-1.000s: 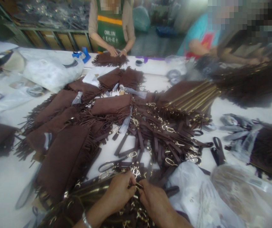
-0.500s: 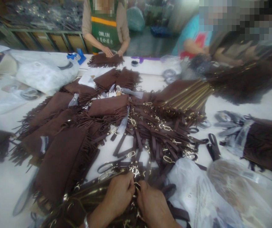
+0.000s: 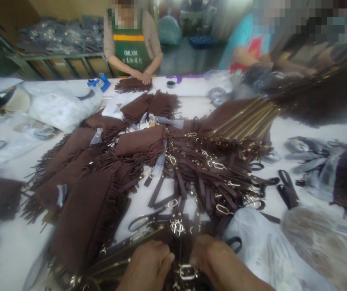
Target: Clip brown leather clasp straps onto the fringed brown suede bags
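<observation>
In the head view, the left hand (image 3: 151, 262) and the right hand (image 3: 218, 258) were low in the middle, on either side of a gold clasp (image 3: 188, 272) that lay between them, over dark brown leatherwork near the bottom edge. The left grip had its fingers curled in and the thumb along the forefinger, but I could not tell whether it was pinching anything; the right grip was blurred and its fingertips hidden, so its state could not be told either

For handling this well, my judgement was that one hand was best kept as a steady anchor while the other moved in small pulls, with the clasp face up and the loose brown straps (image 3: 178, 184) kept clear of the fingers. Snagging on neighbouring hardware looked the likeliest trouble

The clasp was a rounded oblong whose long axis ran roughly left to right, from one hand toward the other. Just beyond it sat a second gold fitting (image 3: 177, 227), and the straps fanned out farther along the bench (image 3: 301, 131), beside fringed brown bags (image 3: 81, 218) on the left and a clear plastic bag (image 3: 258, 250) on the right
</observation>
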### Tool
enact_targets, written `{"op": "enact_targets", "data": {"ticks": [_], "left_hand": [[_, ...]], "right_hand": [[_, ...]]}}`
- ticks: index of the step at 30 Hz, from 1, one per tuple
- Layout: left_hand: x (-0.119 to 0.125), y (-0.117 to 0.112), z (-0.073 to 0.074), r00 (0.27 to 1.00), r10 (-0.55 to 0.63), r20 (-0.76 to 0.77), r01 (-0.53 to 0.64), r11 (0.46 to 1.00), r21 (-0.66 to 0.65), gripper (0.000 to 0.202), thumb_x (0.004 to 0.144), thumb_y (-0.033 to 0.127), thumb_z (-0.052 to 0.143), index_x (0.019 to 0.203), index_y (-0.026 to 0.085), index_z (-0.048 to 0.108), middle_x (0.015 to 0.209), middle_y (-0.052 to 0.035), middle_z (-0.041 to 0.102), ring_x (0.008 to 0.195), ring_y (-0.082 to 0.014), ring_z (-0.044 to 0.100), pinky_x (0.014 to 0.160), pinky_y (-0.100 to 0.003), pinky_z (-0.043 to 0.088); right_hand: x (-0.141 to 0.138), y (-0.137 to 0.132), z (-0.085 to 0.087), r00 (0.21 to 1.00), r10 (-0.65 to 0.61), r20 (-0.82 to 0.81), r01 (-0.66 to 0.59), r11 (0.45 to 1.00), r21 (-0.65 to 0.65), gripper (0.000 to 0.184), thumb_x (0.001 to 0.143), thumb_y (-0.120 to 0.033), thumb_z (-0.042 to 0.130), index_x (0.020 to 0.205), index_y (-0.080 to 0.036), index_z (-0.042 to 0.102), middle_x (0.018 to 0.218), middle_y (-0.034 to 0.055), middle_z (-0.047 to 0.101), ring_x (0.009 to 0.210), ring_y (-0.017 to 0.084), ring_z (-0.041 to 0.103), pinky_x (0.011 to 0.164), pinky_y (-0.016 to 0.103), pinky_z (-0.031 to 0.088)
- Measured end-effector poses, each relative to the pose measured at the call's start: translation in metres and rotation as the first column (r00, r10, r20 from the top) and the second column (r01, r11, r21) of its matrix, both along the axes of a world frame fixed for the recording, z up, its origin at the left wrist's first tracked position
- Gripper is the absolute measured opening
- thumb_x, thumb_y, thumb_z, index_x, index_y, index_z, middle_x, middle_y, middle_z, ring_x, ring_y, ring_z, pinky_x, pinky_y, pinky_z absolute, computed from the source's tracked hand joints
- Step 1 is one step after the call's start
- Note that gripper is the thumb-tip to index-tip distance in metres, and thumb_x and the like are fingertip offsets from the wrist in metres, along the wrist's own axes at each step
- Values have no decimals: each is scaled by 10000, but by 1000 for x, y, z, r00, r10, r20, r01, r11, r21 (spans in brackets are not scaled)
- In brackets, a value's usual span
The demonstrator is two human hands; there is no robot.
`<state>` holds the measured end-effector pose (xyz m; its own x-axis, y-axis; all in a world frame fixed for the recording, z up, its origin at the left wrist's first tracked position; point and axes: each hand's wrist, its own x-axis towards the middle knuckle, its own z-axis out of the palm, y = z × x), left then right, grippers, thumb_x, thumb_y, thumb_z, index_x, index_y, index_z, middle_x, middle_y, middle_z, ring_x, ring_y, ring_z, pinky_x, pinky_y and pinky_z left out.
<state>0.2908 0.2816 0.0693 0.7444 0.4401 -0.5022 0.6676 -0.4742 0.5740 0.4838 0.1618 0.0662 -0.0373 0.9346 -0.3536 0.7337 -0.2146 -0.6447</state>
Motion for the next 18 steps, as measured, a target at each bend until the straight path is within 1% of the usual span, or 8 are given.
{"op": "enact_targets", "data": {"ticks": [2, 4, 7, 10, 12, 14, 15, 18], "left_hand": [[0, 0, 2, 997, -62, -40, 62, 998, 15, 343, 982, 302, 383, 716, 197, 571, 804, -49, 669, 764, -195, 632, 667, -295, 374], [3, 2, 2, 993, -71, -94, 74, 997, 28, 328, 980, 286, 362, 774, 199, 602, 805, -61, 688, 748, -209, 657, 651, -297, 392], [7, 7, -1, 985, 89, -149, -84, 996, 34, 262, 960, 209, 348, 1004, 206, 606, 897, -60, 712, 793, -205, 691, 653, -267, 437], [9, 12, -5, 957, 242, -158, -240, 970, 30, 306, 919, 129, 358, 1147, 208, 548, 1098, -72, 680, 903, -181, 692, 729, -241, 480], [10, 12, -7, 962, 249, -112, -246, 969, 33, 390, 878, 79, 391, 1223, 213, 516, 1336, -92, 560, 1046, -181, 659, 840, -253, 484], [11, 11, -8, 972, 226, -64, -225, 974, 30, 503, 845, 39, 416, 1302, 238, 481, 1508, -80, 386, 1147, -176, 613, 929, -267, 459], [12, 11, -8, 977, 204, -58, -203, 979, 23, 516, 843, 33, 426, 1305, 254, 491, 1519, -63, 371, 1145, -172, 609, 941, -272, 451], [16, 12, -5, 991, 94, -97, -92, 995, 31, 341, 882, 92, 476, 1128, 277, 624, 1269, -18, 596, 1040, -203, 616, 906, -330, 442]], "right_hand": [[2, 17, 0, 996, -55, -69, 55, 998, -6, 226, 897, -155, 486, 856, -224, 697, 890, 37, 710, 848, 176, 665, 775, 237, 475], [-1, 34, -9, 980, -147, -134, 150, 989, 13, 266, 893, -130, 473, 1004, -226, 695, 999, 43, 712, 925, 175, 660, 833, 246, 465], [-13, 52, -32, 956, -230, -182, 232, 973, -11, 400, 817, -110, 556, 1193, -217, 639, 1093, 53, 707, 1013, 192, 647, 887, 265, 448], [-23, 59, -52, 950, -235, -204, 217, 970, -107, 384, 747, -92, 588, 1104, -209, 668, 950, 35, 723, 921, 207, 658, 820, 275, 454], [-26, 57, -57, 941, -233, -244, 208, 970, -125, 306, 739, -78, 563, 990, -210, 677, 889, 21, 712, 865, 199, 651, 772, 265, 449], [-27, 52, -55, 929, -215, -301, 200, 977, -79, 278, 751, -66, 533, 947, -212, 667, 922, 24, 705, 895, 193, 640, 795, 262, 442], [-27, 49, -53, 922, -195, -334, 192, 980, -42, 279, 762, -61, 521, 946, -214, 665, 952, 27, 702, 924, 191, 634, 821, 263, 436], [-27, 40, -45, 887, -166, -431, 190, 982, 14, 239, 815, -72, 494, 905, -212, 665, 952, 20, 692, 918, 173, 624, 824, 252, 426]]}}
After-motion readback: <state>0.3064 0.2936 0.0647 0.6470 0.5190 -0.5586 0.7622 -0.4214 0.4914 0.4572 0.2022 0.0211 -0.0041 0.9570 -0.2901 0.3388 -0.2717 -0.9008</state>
